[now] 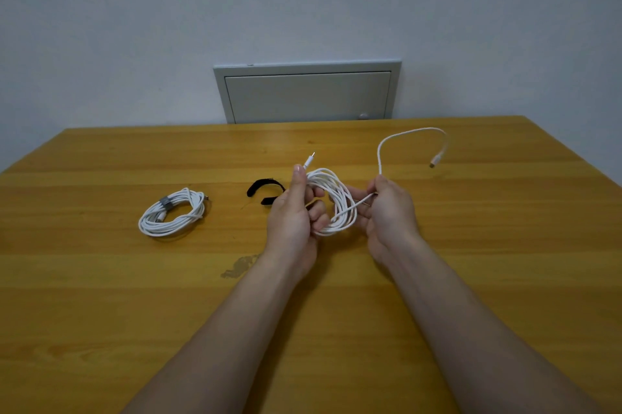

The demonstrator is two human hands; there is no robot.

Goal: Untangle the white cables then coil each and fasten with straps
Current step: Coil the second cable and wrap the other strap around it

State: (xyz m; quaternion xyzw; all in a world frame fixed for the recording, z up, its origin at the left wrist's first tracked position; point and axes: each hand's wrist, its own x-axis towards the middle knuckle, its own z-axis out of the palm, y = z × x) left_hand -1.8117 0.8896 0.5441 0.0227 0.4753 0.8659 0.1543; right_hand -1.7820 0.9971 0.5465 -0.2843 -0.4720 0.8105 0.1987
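At table (134,295) centre, off edges: hands (291,211) (387,211) grip coil (331,201).

Plain indoor room: wooden table (101,279), bare wall (134,26), grey wall hatch (308,97).

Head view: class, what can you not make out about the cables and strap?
In the head view:
black strap: one end hidden behind the left hand
held coil: the part inside the left grip, covered by fingers
plug beyond the right hand: too small and blurred to identify
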